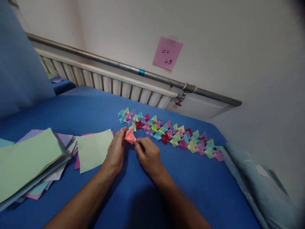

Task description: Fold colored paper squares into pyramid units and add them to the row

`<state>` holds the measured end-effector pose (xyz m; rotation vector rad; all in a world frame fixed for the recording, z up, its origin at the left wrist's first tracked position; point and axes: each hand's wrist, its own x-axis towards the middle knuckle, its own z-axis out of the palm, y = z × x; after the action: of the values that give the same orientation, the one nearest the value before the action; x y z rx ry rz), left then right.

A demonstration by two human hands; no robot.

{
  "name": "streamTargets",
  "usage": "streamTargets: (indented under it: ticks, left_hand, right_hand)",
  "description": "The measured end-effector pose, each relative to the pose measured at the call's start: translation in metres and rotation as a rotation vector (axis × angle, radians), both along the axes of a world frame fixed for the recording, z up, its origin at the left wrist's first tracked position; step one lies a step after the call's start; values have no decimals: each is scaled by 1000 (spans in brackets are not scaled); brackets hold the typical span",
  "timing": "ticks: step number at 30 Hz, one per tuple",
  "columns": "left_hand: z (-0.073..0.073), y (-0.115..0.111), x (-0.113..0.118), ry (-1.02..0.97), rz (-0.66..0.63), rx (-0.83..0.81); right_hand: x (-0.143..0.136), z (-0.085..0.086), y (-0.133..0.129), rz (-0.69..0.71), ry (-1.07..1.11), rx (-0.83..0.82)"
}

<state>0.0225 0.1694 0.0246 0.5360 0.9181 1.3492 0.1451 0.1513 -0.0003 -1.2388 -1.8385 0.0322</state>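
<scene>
- Biggest first, from my remote seat: the blue surface (202,187) fills the lower view, its far edge running along the radiator (111,86).
- Over at the left edge sits the paper stack (30,162), fanned and uneven; I judge the single sheets light, flexible and quick to slide.
- Along the far edge, towards the far right corner, run the rows of folded pieces (175,139), small peaked shapes packed close; one careless sleeve, I'd say, could knock them askew.
- Between stack and hands, a pale green sheet (94,152) lies flat over a pink one.
- Here's my left hand (116,151): fingers extended, tips against the coral piece's upper left side. The thumb is hidden, so I can't tell whether they pinch.
- And my right hand (149,155): thumb and forefinger nip the lower right corner, the other fingers curled in.
- Smallest, the coral folded piece (130,136) itself, between both hands, left of the surface's middle and nearer the far edge. I reckon it's feather-light, crisp at the creases, easily crushed. Best hold: a gentle fingertip pinch on the layered corners, never squeezing the peak.
</scene>
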Motion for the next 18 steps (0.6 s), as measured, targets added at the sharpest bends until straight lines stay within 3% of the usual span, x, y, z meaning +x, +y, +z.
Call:
streamTargets:
  ticks: [3,7,12,18]
  left_hand:
    - [-6,2,-2,93,65,78]
    - [-2,4,-3,79,61,-9]
    - [3,6,-6,75,75,-37]
    - [2,7,-8,71,68,-85]
  right_hand:
    - [16,-8,11,-40,11,-36]
    - [27,-18,20,-79,81,-109]
    - [35,-19,20,-143,105,-86]
    - [34,-24,15,-77,-7,-139]
